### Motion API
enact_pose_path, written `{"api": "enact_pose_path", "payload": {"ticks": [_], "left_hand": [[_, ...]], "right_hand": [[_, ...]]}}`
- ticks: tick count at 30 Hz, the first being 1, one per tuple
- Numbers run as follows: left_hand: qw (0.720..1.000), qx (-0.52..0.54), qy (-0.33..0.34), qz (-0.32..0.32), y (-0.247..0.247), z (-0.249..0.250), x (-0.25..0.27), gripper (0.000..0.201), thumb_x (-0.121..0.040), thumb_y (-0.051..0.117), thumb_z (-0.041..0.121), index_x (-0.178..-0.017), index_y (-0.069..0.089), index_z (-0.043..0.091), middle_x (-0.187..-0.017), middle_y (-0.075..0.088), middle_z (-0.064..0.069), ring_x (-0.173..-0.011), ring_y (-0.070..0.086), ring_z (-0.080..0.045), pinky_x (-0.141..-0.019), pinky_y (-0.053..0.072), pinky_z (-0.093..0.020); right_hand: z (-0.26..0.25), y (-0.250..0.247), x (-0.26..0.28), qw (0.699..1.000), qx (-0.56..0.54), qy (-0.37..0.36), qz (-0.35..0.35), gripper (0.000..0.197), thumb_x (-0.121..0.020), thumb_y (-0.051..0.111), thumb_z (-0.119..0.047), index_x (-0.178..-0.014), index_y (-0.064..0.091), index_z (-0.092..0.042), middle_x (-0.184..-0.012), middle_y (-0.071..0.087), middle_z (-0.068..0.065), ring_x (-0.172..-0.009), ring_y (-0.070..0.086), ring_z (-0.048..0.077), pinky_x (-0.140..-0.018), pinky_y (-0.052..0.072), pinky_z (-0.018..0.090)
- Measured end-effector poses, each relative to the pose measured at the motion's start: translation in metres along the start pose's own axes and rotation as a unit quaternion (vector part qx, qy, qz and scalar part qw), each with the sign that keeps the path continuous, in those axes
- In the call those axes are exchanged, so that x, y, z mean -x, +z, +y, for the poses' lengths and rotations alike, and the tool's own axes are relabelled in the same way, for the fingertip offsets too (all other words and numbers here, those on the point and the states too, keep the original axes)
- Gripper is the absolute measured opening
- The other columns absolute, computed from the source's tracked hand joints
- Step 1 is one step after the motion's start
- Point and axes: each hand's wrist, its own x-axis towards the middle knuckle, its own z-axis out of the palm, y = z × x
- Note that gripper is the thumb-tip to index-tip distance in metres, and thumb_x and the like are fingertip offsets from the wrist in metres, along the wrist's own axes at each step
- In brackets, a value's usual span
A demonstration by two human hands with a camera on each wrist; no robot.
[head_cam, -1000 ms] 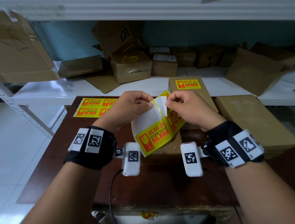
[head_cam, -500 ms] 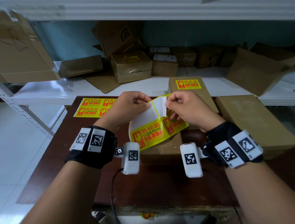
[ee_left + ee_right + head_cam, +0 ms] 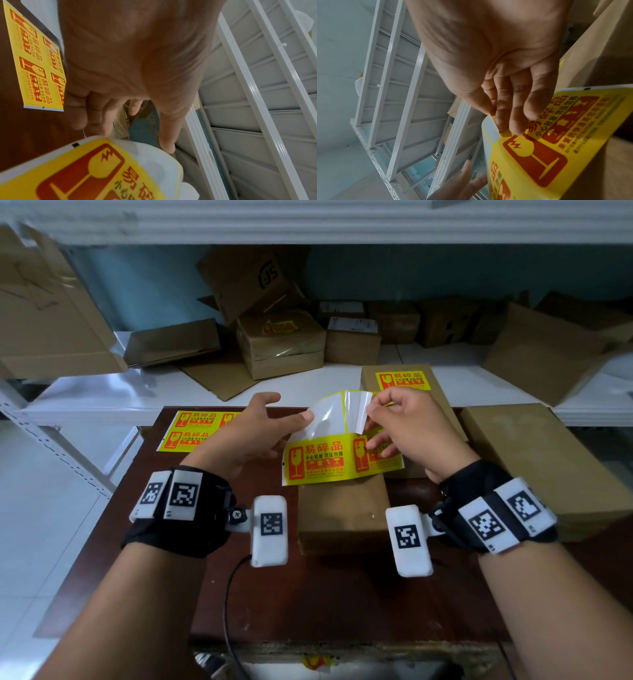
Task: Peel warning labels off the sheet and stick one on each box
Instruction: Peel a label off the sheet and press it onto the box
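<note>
I hold a yellow label sheet above a small brown box on the dark table. My left hand keeps its thumb on the sheet's bare white backing with lower fingers under the left edge; its index finger sticks out free. My right hand pinches the peeled corner of a label between thumb and forefinger, and its other fingers rest on the sheet. Behind my right hand lies a box with a label stuck on it.
A second label sheet lies flat at the table's far left. A large flat box sits at the right. The white shelf behind holds several cardboard boxes and flattened cartons. White floor lies to the left.
The sheet has swung down flatter over the small box. My left hand's tight pinch has loosened and its index finger has spread out. My right hand has lifted the label corner further.
</note>
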Motion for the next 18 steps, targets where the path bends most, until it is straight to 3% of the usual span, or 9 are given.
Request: {"api": "enact_pose_path", "payload": {"ticks": [3,4,7,10,15,18], "left_hand": [[1.0,-0.011,-0.012,-0.003,0.0008,0.0015,0.0018,0.088,-0.072,0.085,0.051,-0.144,0.037,0.039,-0.109,0.072,-0.005,-0.091,0.071,-0.02,-0.083,0.058,-0.037],[1.0,-0.012,-0.01,-0.002,0.001,0.003,0.0028,0.087,-0.073,0.086,0.045,-0.145,0.037,0.037,-0.102,0.074,-0.002,-0.09,0.073,-0.019,-0.084,0.058,-0.038],[1.0,0.0,0.009,-0.006,0.0008,0.0081,0.0067,0.082,-0.082,0.083,0.022,-0.147,0.033,0.028,-0.075,0.077,0.007,-0.073,0.075,-0.012,-0.066,0.054,-0.027],[0.999,0.04,0.017,-0.001,-0.0015,0.0075,0.0053,0.081,-0.083,0.08,0.009,-0.148,0.035,0.026,-0.08,0.079,0.005,-0.071,0.076,-0.014,-0.055,0.056,-0.023],[0.996,0.078,0.03,0.017,-0.0027,0.0062,0.0046,0.075,-0.085,0.077,0.003,-0.146,0.037,0.022,-0.08,0.078,0.005,-0.067,0.076,-0.014,-0.052,0.057,-0.025],[0.996,0.081,0.037,0.024,-0.0032,0.0053,0.0034,0.072,-0.086,0.075,0.004,-0.145,0.038,0.024,-0.102,0.075,-0.008,-0.067,0.076,-0.015,-0.053,0.056,-0.026]], "right_hand": [[-0.0001,0.0002,0.0,1.0,-0.004,0.001,0.001,0.017,-0.1,0.055,-0.017,-0.086,0.062,-0.018,-0.081,0.073,0.004,-0.059,0.069,0.018,-0.048,0.051,0.027],[-0.0001,0.0003,0.0,1.0,-0.004,0.002,0.001,0.017,-0.101,0.055,-0.017,-0.086,0.062,-0.018,-0.082,0.073,0.004,-0.059,0.069,0.018,-0.048,0.051,0.027],[0.0002,-0.0005,0.0004,1.0,0.005,0.0,0.001,0.016,-0.101,0.055,-0.018,-0.086,0.062,-0.019,-0.085,0.074,0.003,-0.062,0.071,0.018,-0.052,0.052,0.029],[0.0004,-0.0009,0.001,1.0,0.014,-0.007,0.001,0.017,-0.101,0.055,-0.019,-0.086,0.063,-0.019,-0.085,0.073,0.0,-0.061,0.07,0.017,-0.054,0.052,0.03],[0.0002,-0.0023,0.0017,1.0,0.019,-0.008,-0.002,0.016,-0.102,0.054,-0.02,-0.09,0.064,-0.017,-0.085,0.073,0.001,-0.062,0.07,0.015,-0.057,0.054,0.029],[0.0013,-0.0024,0.0017,1.0,0.018,-0.006,-0.003,0.016,-0.102,0.054,-0.02,-0.089,0.064,-0.018,-0.086,0.073,0.002,-0.063,0.071,0.016,-0.058,0.054,0.03]]}}
